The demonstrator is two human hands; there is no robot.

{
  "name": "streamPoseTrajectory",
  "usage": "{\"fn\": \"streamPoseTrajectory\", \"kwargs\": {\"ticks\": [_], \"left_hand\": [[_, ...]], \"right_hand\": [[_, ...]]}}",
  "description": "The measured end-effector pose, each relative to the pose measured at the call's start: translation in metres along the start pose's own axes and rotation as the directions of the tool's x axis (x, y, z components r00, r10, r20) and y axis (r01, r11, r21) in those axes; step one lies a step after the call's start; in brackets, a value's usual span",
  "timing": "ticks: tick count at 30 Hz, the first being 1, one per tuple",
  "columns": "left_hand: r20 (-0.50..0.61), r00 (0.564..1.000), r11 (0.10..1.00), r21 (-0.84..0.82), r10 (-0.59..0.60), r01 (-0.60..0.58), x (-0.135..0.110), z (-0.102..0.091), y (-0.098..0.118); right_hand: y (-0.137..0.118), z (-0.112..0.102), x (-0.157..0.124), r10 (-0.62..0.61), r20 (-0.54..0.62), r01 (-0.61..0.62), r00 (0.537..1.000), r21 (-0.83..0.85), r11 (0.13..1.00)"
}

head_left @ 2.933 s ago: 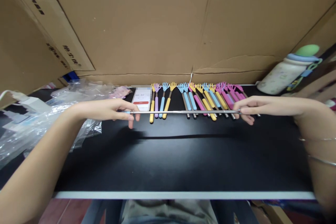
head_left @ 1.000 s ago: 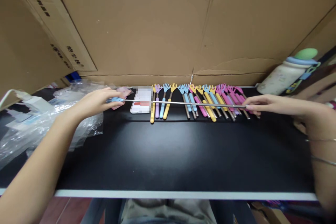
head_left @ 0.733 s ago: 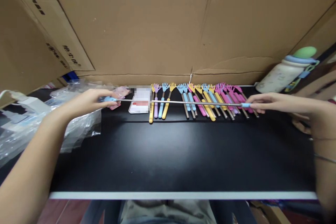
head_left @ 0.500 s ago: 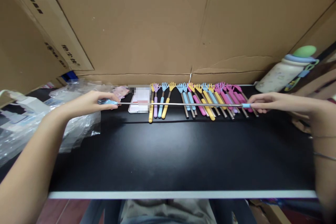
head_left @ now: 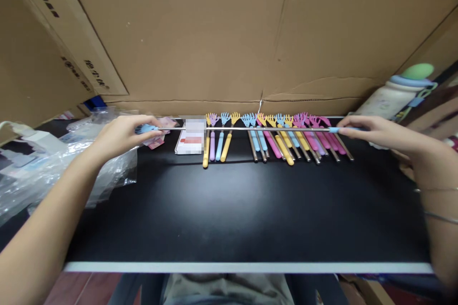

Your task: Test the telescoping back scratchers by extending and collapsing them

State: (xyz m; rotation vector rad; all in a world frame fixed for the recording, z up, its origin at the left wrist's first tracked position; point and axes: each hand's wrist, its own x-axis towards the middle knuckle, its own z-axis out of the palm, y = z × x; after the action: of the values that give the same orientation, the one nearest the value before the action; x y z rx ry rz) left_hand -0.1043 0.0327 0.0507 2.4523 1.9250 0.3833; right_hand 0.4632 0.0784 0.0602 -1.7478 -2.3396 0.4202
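A telescopic back scratcher [head_left: 229,129] with a blue head and blue handle is stretched out level between my hands, above the table. My left hand [head_left: 123,133] grips it by the blue claw head at the left end. At the other end, my right hand [head_left: 368,129] holds the blue handle, closed round it. Behind and below the rod lie several more back scratchers in a row, claws toward the cardboard: a small group with a purple one [head_left: 212,147], and a larger group in blue, yellow and pink [head_left: 275,145] on the right.
A phone-like white item [head_left: 183,147], its screen blurred out, lies left of the row beside pink paper [head_left: 155,142]. Clear plastic bags [head_left: 107,167] spread over the left side. A white bottle [head_left: 384,97] stands at the back right. Cardboard [head_left: 200,33] walls the back of the black table [head_left: 229,219].
Both hands have moved slightly away from me with the stretched back scratcher, so its rod now crosses the row nearer the claws. More of the blue handle shows past my right fingers.
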Motion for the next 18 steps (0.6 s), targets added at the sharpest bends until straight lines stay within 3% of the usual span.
{"fn": "streamPoseTrajectory", "kwargs": {"ticks": [5,14,18], "left_hand": [[-0.050,0.998,0.998,0.051,0.026,-0.023,0.001,0.007,0.001],[-0.088,0.996,0.993,0.119,0.023,-0.013,-0.005,0.001,0.011],[-0.134,0.989,0.991,0.129,0.065,-0.047,-0.006,0.003,0.017]], "right_hand": [[0.001,0.001,-0.001,-0.009,-0.046,0.009,0.999,-0.003,1.000],[-0.001,0.001,-0.004,0.007,0.034,-0.009,0.999,0.055,0.998],[-0.016,0.004,-0.004,0.009,0.056,-0.014,0.998,0.090,0.996]]}}
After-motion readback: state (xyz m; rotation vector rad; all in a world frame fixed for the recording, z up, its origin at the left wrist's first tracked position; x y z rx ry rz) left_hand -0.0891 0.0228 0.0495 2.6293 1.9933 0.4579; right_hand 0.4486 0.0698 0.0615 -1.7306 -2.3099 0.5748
